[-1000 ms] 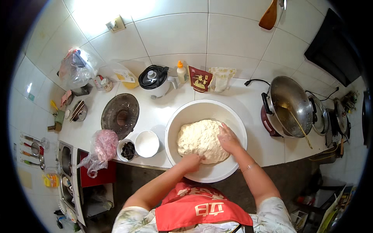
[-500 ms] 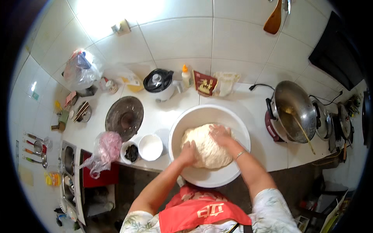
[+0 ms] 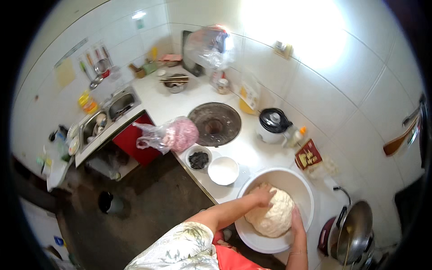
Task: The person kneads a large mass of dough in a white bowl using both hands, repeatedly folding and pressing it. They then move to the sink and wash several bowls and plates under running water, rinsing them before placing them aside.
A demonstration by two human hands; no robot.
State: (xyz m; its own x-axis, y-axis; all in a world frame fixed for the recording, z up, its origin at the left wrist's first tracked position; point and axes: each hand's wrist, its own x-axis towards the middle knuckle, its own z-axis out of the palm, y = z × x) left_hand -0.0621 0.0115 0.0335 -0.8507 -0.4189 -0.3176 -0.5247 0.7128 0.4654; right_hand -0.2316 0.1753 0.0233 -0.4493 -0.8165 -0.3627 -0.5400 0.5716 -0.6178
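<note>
A big pale lump of dough (image 3: 278, 217) lies in a wide white basin (image 3: 307, 189) at the counter's front edge. My left hand (image 3: 262, 196) rests on the dough's upper left side, its fingers spread over the surface. Against the dough's right side lies my right hand (image 3: 297, 222), with the fingers stretched out along it. Both hands are inside the basin and touch the dough, one on each side. A white bowl of white contents (image 3: 223, 170) stands just left of the basin, beside a small bowl of dark pieces (image 3: 198, 160).
A plastic bag of pink stuff (image 3: 181, 134) sits at the counter edge near a round dark lid-like disc (image 3: 215, 123). Behind are a white jug with a black lid (image 3: 273, 123) and a dark red packet (image 3: 308, 154). A metal wok (image 3: 355, 229) stands at right; a sink (image 3: 121, 105) at left.
My view has swung to the left, so the basin now appears lower and further right. Both hands stay on the dough; the left has moved onto its upper side, the right down its right side.
</note>
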